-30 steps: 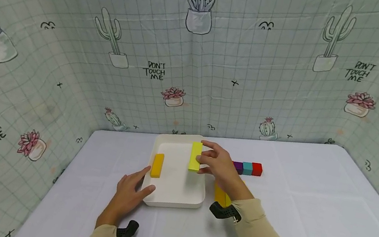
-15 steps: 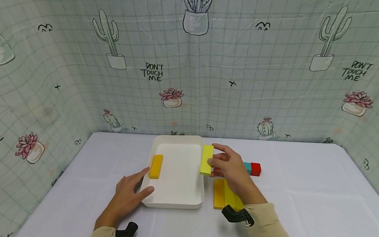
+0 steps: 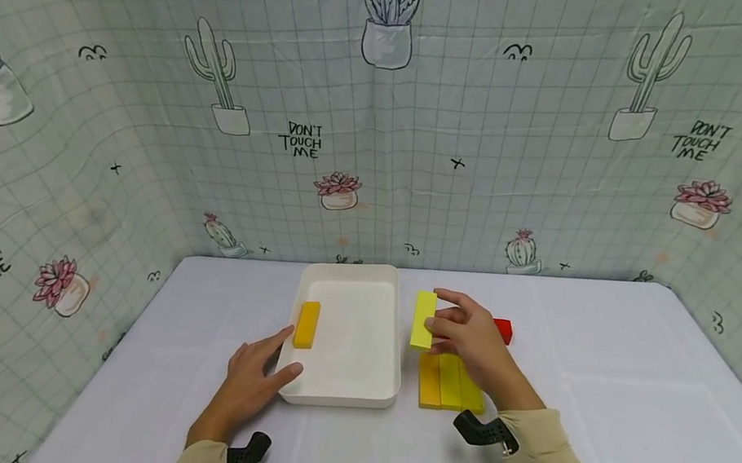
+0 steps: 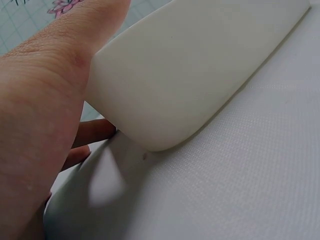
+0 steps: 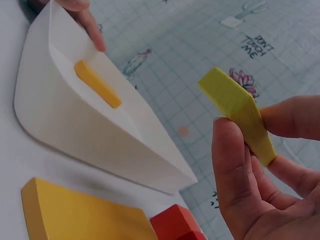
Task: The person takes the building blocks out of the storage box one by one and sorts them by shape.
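Note:
My right hand (image 3: 473,345) pinches a bright yellow rectangular block (image 3: 423,320) between thumb and fingers, held up just right of the white tray (image 3: 345,376). The right wrist view shows the same block (image 5: 240,112) tilted and clear of the table. With fingers spread, my left hand (image 3: 252,376) touches the tray's near left corner; in the left wrist view the thumb lies at the rim of the tray (image 4: 185,75). One orange-yellow block (image 3: 306,324) lies inside the tray along its left wall.
Yellow and orange-yellow blocks (image 3: 451,382) lie side by side on the white table, right of the tray. Behind my right hand a red block (image 3: 505,331) shows partly. A patterned cloth (image 3: 415,148) rises behind the table.
My right hand has carried the yellow block rightward, from above the tray to beyond its right rim. It now covers the purple and teal blocks. The left hand has stayed put.

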{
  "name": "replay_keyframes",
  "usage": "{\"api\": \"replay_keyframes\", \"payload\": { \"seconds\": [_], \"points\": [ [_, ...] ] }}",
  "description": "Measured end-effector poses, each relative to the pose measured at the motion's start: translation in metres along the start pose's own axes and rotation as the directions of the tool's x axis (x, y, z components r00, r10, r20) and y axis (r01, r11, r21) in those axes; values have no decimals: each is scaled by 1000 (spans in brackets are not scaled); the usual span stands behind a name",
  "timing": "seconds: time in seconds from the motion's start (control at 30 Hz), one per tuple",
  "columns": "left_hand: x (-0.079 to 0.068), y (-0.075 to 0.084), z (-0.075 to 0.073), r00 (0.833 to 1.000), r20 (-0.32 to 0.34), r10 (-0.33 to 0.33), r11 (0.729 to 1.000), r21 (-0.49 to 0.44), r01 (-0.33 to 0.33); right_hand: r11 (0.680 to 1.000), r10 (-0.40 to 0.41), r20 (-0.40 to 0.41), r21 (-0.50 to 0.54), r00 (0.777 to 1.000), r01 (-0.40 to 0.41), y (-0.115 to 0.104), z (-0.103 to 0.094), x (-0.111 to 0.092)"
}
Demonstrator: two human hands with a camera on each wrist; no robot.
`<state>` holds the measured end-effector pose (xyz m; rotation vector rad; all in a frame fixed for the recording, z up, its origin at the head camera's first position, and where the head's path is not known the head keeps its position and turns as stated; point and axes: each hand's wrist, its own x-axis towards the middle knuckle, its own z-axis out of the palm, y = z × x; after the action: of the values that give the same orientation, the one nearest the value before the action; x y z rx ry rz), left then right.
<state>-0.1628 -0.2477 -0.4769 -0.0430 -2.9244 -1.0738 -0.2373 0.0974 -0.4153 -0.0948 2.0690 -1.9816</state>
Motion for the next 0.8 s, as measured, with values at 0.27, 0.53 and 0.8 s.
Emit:
{"api": "replay_keyframes", "payload": {
  "seconds": [0.27,0.53,0.8],
  "points": [
    [1,1,-1,1000,-3,3,1000,4,-3,1000,-1,3,-19,1000,1,5,-13,-5],
    [1,2,-1,1000,-3,-2,1000,-3,2,999,-27,39,-29,999,28,10,-25,-11],
    [1,3,-2,1000,-5,-4,1000,-6,4,998,-2,5,-60,1000,2,15,-36,-16]
  ]
}}
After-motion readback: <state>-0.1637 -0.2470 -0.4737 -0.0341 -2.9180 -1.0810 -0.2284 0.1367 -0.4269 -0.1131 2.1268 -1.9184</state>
